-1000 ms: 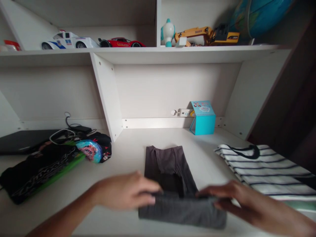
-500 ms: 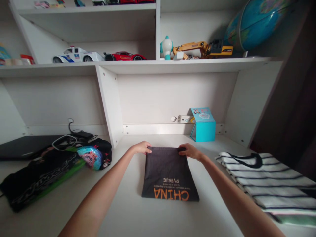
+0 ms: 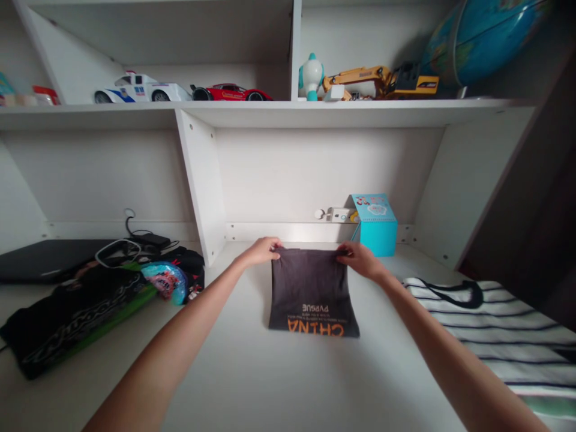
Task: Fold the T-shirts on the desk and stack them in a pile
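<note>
A dark grey folded T-shirt [image 3: 310, 282] is in the middle of the white desk, its orange "CHINA" and pale "PURSUE" print upside down from where I look. My left hand [image 3: 264, 250] pinches its far left corner between thumb and fingers. At the far right corner, my right hand [image 3: 359, 259] grips the cloth in the same way. The far edge is stretched between both hands and looks raised. The near edge hangs low by the desk top; whether it touches the surface I cannot tell.
A folded striped shirt [image 3: 490, 330] lies at the right. On the left are a black-and-green garment [image 3: 85, 318], a shiny pouch [image 3: 167, 281] and a black laptop [image 3: 54, 259]. A blue desk calendar [image 3: 378, 237] stands behind my right hand. Toy vehicles line the shelf [image 3: 252, 114] above.
Both hands have lifted the T-shirt's far edge upward and away from me. Its near edge has shifted farther back, and part of the "CHINA" print has curled out of sight.
</note>
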Demonstrator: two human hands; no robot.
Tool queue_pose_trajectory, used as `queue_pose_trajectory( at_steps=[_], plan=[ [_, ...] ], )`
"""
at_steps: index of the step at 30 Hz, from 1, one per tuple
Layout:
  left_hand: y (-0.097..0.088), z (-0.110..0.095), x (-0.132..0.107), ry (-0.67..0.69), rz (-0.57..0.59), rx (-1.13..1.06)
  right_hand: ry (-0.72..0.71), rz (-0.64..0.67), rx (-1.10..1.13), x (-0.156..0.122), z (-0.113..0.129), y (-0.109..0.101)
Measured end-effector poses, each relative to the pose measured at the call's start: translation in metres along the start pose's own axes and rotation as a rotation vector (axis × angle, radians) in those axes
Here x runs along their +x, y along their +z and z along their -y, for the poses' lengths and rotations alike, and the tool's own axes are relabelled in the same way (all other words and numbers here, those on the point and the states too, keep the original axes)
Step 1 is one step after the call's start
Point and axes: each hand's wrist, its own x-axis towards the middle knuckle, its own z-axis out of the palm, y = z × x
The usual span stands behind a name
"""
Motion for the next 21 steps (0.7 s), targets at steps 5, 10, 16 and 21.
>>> queue_pose_trajectory(
  at_steps=[5, 10, 16, 21],
  plan=[
    [-0.044, -0.036, -0.016, 0.282, -0.255, -0.122, -0.19, -0.31, 0.053, -0.047, 0.045, -0.059],
    [-0.033, -0.022, -0.046, 0.124, 0.11, 0.109, -0.405, 0.091, 0.013, -0.117, 0.076, -0.056],
    [0.029, -0.057, -0.087, 0.254, 0.305, 0.207, -0.285, 0.321, -0.01, -0.105, 0.036, -0.026],
    [0.089, -0.104, -0.121, 0.458, 0.405, 0.234, -0.27, 0.283, -0.185, -0.091, -0.009, 0.018]
  ],
)
